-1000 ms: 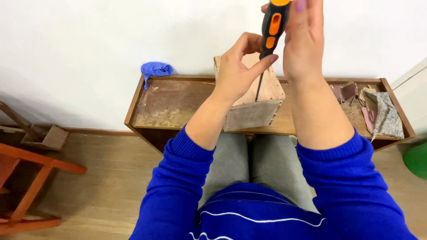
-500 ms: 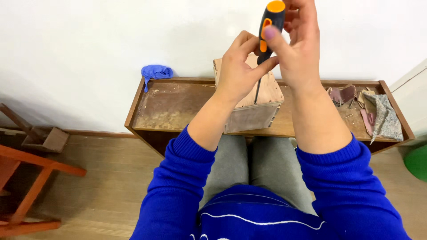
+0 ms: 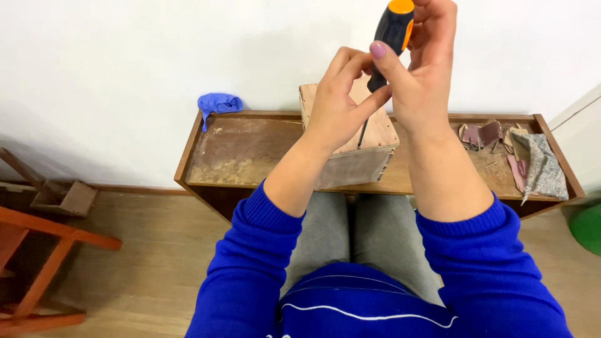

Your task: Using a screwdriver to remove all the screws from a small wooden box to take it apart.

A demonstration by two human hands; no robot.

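Head view: I see right hand [image 3: 426,81] wrapped around black-and-orange screwdriver [image 3: 389,37], held upright above wooden box [image 3: 357,150]. Left hand [image 3: 338,103] pinches screwdriver's lower handle, fingertips touching right thumb; hands together. Shaft slants down toward box top. Box sits on low wooden shelf [image 3: 250,153]. Blue cloth [image 3: 219,103] at shelf's far left corner, grey rag [image 3: 541,166] at right end.

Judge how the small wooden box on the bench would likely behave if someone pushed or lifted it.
The wooden box looks rigid, with jointed board walls, so it should keep its shape when lifted. It seems thin-walled and hollow, so probably light for its size. Its flat faces suggest it would slide on the bench rather than roll, though it overhangs the front edge and might tip.
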